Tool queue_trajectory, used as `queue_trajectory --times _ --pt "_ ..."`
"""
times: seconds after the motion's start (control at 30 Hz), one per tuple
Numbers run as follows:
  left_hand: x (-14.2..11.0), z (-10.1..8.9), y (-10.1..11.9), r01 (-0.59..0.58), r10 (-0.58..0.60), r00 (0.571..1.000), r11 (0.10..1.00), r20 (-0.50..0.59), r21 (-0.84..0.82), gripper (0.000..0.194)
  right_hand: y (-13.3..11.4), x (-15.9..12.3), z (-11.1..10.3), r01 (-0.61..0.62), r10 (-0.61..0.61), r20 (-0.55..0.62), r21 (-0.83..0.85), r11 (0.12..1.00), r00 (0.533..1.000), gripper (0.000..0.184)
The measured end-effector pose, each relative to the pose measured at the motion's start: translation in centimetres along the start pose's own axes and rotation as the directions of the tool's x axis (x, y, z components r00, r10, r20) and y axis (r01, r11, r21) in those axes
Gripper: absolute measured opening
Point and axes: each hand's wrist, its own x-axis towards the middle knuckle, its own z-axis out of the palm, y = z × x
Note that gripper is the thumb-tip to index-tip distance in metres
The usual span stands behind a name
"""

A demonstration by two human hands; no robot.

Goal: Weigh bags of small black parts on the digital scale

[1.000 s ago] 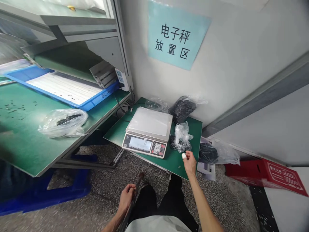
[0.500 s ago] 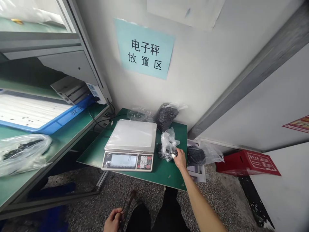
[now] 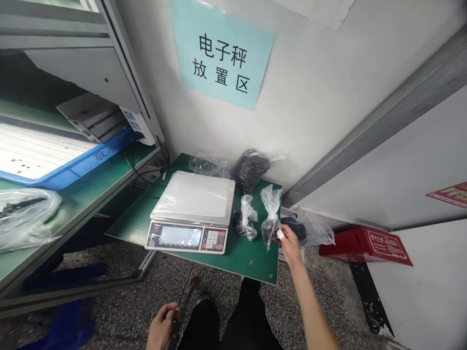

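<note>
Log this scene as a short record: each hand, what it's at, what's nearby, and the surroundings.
Right hand: white-capped fingertip against a clear plastic bag of dark contents
Left hand: grips a long dark rod
Nearby: second clear bag, digital scale, green mat
Rest: blue tray, blue wall sign, red box

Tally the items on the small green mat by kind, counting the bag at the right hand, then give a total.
Digital scale: 1
Clear plastic bags with dark contents: 4
Total: 5
</note>
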Motion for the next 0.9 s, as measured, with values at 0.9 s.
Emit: queue_trajectory --times 0.9 --pt "-11.6 12.2 22.1 -0.619 0.652 0.581 0.742 0.486 -0.255 0.048 -6.8 -11.0 2.6 -0.224 0.128 0.281 0.345 0.912 0.951 0.056"
